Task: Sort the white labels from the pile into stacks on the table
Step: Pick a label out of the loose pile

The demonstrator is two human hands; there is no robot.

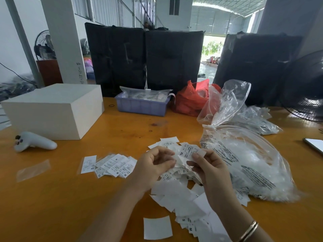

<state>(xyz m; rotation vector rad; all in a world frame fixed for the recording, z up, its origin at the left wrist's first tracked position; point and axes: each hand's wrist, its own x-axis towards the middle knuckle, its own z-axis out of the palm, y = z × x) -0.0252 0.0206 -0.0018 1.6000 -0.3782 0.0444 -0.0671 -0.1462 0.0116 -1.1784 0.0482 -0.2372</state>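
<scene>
A loose pile of white labels point(180, 194) lies on the orange table point(52, 206) in front of me. My right hand point(209, 170) pinches a label marked XL point(189, 151) above the pile. My left hand point(155, 165) hovers just left of it with fingers curled, touching labels at its fingertips. To the left, a fanned row of sorted labels point(115, 165) marked S, M and XS lies flat, with a single label point(89, 164) beside it. One blank label point(157, 227) lies apart near the front.
A clear plastic bag of white pieces point(250, 163) sits right of the pile, more bags behind it. A white box point(52, 110), a white controller point(33, 141), a purple basket point(141, 105), a red bag point(190, 100) and a phone point(314, 144) are on the table.
</scene>
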